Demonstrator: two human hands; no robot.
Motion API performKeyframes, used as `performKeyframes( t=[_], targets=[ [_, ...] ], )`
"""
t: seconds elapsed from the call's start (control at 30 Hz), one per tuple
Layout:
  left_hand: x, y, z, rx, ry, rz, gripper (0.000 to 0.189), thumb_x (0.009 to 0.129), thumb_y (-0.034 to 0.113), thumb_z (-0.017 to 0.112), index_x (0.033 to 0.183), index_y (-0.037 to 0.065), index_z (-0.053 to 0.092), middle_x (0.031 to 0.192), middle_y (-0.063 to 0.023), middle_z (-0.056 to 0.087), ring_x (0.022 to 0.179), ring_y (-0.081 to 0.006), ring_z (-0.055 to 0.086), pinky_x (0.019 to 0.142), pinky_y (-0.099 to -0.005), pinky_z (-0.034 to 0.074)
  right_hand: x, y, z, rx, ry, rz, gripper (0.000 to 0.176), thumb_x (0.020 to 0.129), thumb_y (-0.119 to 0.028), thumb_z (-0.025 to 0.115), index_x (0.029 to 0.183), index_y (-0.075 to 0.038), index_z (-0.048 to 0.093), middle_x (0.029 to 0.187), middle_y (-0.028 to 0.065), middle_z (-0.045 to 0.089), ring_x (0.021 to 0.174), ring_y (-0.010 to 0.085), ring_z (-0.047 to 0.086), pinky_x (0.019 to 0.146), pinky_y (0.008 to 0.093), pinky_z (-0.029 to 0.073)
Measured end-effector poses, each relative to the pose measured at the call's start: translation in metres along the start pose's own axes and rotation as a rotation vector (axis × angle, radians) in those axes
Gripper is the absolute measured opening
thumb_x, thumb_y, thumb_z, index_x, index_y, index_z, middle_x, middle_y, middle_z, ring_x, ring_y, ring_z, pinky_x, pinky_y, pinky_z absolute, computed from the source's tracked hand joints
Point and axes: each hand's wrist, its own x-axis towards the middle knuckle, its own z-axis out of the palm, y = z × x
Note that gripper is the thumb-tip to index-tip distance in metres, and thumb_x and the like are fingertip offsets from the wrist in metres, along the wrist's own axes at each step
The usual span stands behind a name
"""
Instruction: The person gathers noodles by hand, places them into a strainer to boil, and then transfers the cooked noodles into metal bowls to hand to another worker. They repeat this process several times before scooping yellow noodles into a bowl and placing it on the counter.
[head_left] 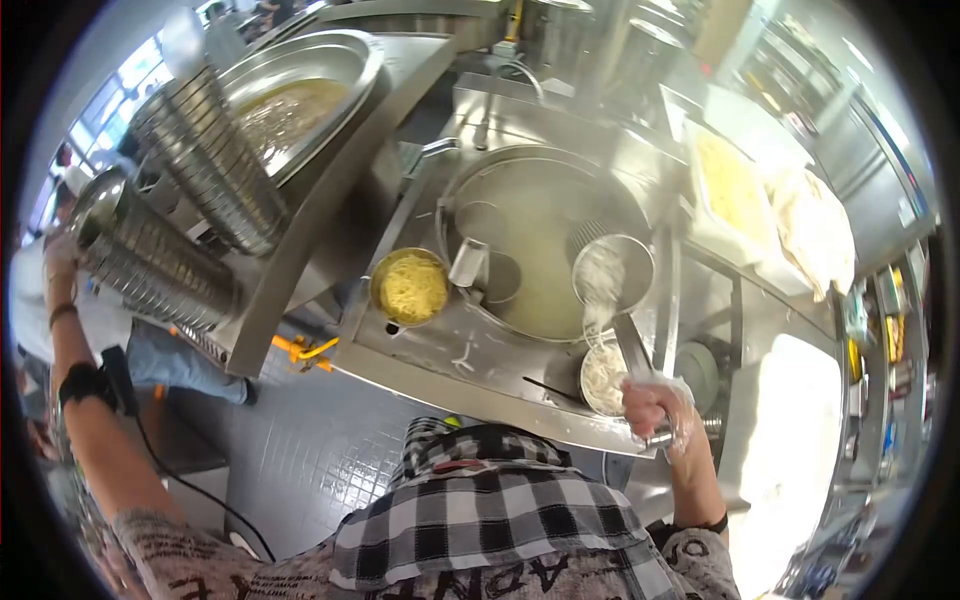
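My right hand, in a clear thin glove, is closed around the handle of a metal noodle strainer. The strainer is tipped over the front right rim of the big pot, and white noodles trail out of it into a metal bowl just below. More white noodles lie in that bowl. Far to the left, my left hand is at the near end of a stack of metal bowls; its fingers are mostly hidden and small. Left of the pot stands a bowl of yellow noodles.
The big pot holds cloudy, steaming water, with more strainers hung inside. Behind the bowl stacks sits a wide pan of brown broth. A white bin of yellow noodles stands at right. Another person's jeans show at lower left.
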Motion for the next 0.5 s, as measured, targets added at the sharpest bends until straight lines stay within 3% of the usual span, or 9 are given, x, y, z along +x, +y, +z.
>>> performKeyframes(
  t=[0.27,0.3,0.4,0.5],
  targets=[
    [0.009,0.015,-0.014,-0.117,-0.056,-0.103,0.016,0.073,0.007,0.051,0.088,0.004,0.055,0.086,-0.0113,0.056,0.08,-0.0227,0.053,0.066,-0.0326,0.042,-0.006,-0.006,0.013,-0.087,0.13,-0.091,0.01,0.083,-0.005,0.037,0.09,0.0,0.043,0.057,-0.0039,0.034,0.042,0.0061,0.032,0.035,0.0215,0.028],
    [0.006,0.019,-0.013,-0.131,-0.059,-0.109,0.016,0.073,0.008,0.051,0.088,0.005,0.055,0.086,-0.0109,0.056,0.08,-0.0222,0.053,0.067,-0.0323,0.042,-0.009,-0.005,0.015,-0.119,0.087,-0.115,0.007,0.08,-0.004,0.043,0.084,0.001,0.046,0.058,-0.0054,0.032,0.046,0.0033,0.031,0.041,0.0178,0.027],
    [0.005,0.022,-0.018,-0.196,-0.055,-0.135,0.015,0.074,0.009,0.051,0.088,0.005,0.055,0.086,-0.0096,0.056,0.08,-0.0208,0.053,0.067,-0.0314,0.042,-0.009,-0.007,0.005,-0.056,0.017,-0.078,0.009,0.08,-0.004,0.043,0.085,0.002,0.047,0.058,-0.0055,0.032,0.046,0.0031,0.031,0.041,0.0181,0.027],
    [0.005,0.025,-0.019,-0.259,-0.042,-0.157,0.014,0.074,0.01,0.052,0.087,0.006,0.055,0.085,-0.0084,0.056,0.079,-0.0193,0.053,0.067,-0.0306,0.042,-0.013,-0.005,0.008,-0.134,0.095,-0.123,0.007,0.08,-0.004,0.043,0.084,0.001,0.046,0.058,-0.0056,0.032,0.047,0.0027,0.031,0.041,0.0178,0.027]
  ],
)
